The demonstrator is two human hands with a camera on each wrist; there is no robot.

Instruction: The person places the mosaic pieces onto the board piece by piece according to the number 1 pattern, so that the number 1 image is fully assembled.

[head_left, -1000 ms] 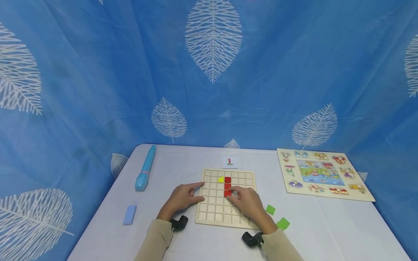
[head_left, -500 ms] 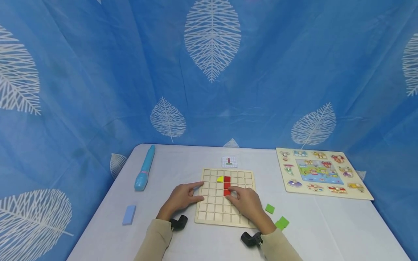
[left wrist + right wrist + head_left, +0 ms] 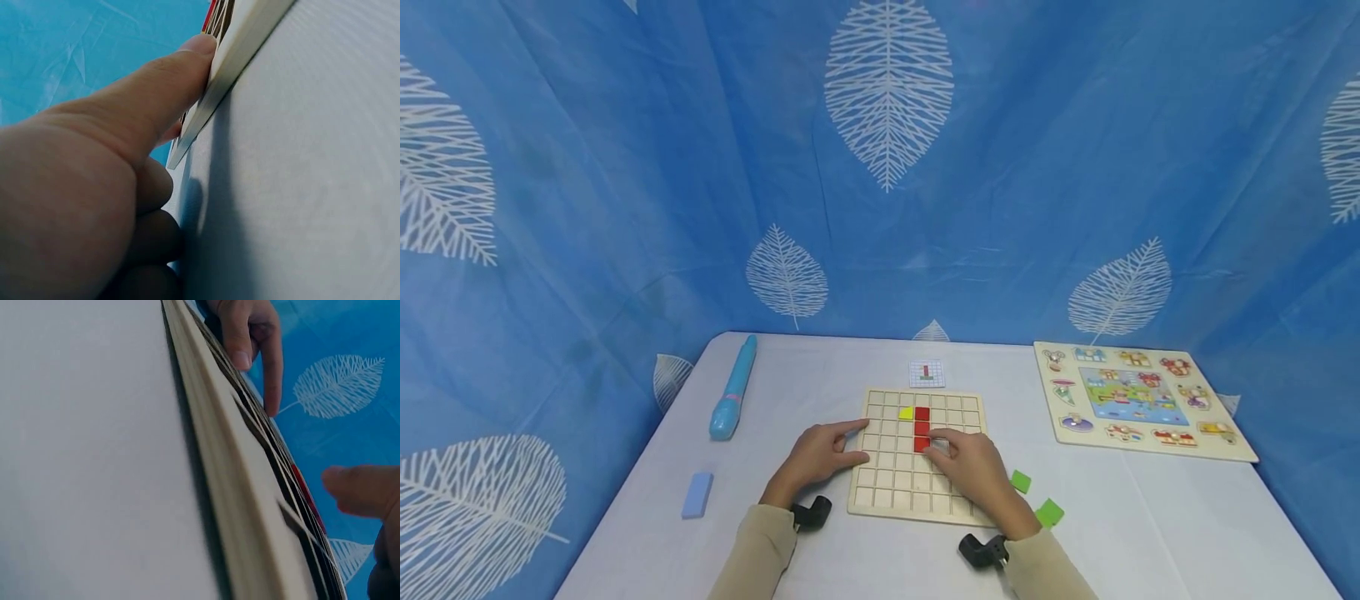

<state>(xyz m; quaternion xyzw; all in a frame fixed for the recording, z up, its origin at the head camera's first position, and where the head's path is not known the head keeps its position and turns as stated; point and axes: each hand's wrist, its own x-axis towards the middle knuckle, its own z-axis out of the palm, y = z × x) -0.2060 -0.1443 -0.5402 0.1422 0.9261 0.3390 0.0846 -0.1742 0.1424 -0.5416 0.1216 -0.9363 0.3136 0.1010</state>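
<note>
Beige long sleeves [image 3: 752, 554], black wrist cameras [image 3: 981, 550]

red tiles [image 3: 922, 428], yellow tile [image 3: 906, 412], green squares [image 3: 1035, 498]

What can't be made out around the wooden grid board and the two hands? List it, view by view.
- Head view: the right hand covers part of the grid board; any tile under its fingers is hidden.
- Head view: the small card is too small to read.
- Left wrist view: the left hand fills the frame; the board's top is out of view.
- Right wrist view: the board is seen edge-on, so its squares are unreadable.
</note>
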